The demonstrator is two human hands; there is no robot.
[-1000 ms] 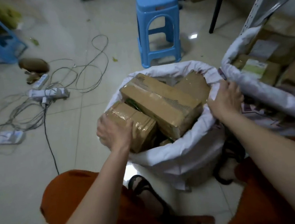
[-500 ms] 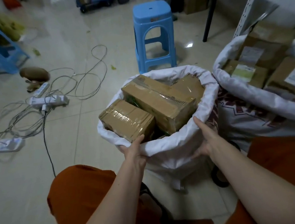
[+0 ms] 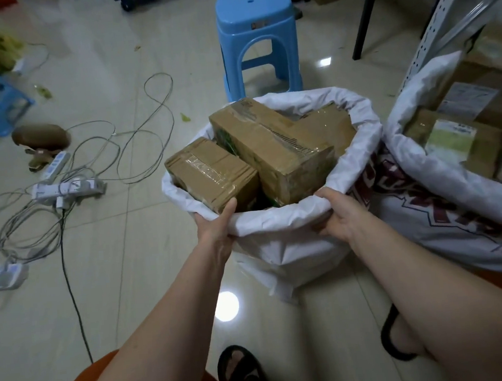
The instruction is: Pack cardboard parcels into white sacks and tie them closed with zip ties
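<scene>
Both hands have dropped to the near rim of the sack [image 3: 290,247] on the floor — left hand [image 3: 215,226] and right hand [image 3: 340,215] each grip curled over rolled fabric — parcels [image 3: 270,149] full, closing likely next.

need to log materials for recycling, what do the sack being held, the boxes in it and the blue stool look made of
Sack: thin white plastic, probably woven; matte, creased, rolled rim gripped by the left hand and right hand.
Boxes: brown corrugated cardboard, wrapped in glossy clear tape that glints.
Stool: moulded blue plastic, smooth with a slight sheen.
</scene>
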